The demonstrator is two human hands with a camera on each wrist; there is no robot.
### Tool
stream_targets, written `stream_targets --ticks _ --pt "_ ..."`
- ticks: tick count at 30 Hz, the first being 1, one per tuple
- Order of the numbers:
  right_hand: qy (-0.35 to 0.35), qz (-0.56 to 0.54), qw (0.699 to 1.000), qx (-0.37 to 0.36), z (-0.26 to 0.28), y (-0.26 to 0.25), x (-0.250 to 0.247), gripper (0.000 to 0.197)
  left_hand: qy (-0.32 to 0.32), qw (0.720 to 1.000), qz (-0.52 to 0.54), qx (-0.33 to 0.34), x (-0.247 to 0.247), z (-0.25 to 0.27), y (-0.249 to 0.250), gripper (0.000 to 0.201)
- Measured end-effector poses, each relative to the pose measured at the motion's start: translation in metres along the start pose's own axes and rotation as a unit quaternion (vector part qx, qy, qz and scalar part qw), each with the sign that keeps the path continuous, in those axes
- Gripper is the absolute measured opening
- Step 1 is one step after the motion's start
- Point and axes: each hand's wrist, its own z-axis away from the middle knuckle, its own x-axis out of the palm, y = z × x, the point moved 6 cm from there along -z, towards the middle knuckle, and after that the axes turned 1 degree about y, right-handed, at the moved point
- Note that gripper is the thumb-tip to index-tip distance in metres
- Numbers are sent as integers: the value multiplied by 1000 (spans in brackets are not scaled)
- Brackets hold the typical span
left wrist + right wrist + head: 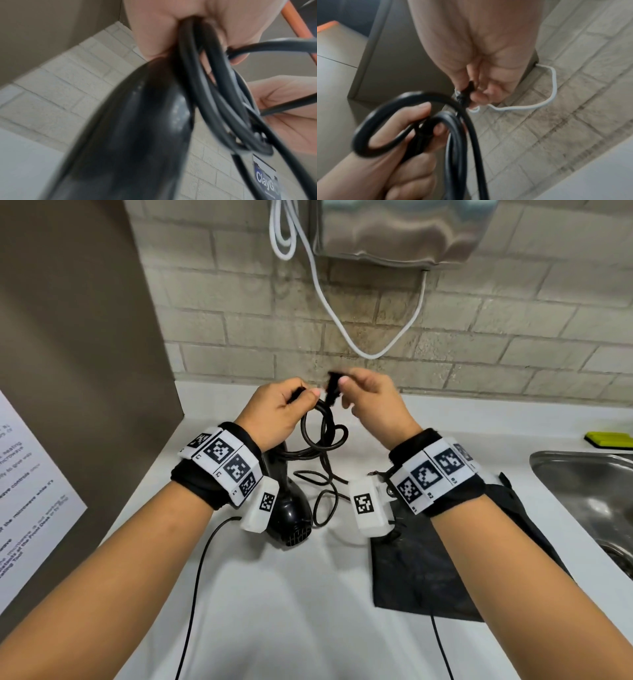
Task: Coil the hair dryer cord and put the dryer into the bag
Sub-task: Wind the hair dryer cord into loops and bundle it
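Note:
Above the white counter [274, 611], my left hand [301, 398] grips several loops of the black dryer cord [322, 433]. My right hand [342, 385] pinches a short black strap [333, 387] at the top of that coil. The right wrist view shows the strap [467, 92] between my right fingertips and the cord [453, 128] bunched in my left hand [412, 135]. The black hair dryer [291, 518] sits under my left wrist, looming blurred in the left wrist view [137, 135], with slack cord beside it. The flat black bag [421, 563] lies under my right forearm.
A steel sink [589, 494] is set into the counter at the right, with a yellow-green sponge [609, 440] behind it. A brick wall carries a steel dispenser [404, 231] and a hanging white cable [329, 302]. A brown panel [85, 337] stands at the left.

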Motion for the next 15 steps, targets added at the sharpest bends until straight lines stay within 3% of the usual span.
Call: stream_targets --ticks 3,5,10,15 --pt "102 -113 988 28 -4 1 -28 10 32 999 8 -14 -7 -1 -3 30" --pt "157 -178 971 30 -4 5 -44 16 33 999 36 -22 -8 -1 -6 29" --pt "229 -137 964 10 2 26 -69 34 64 998 21 -20 -13 0 -10 27" --pt "325 -127 935 56 4 60 -99 27 80 996 1 -27 -19 0 -12 23"
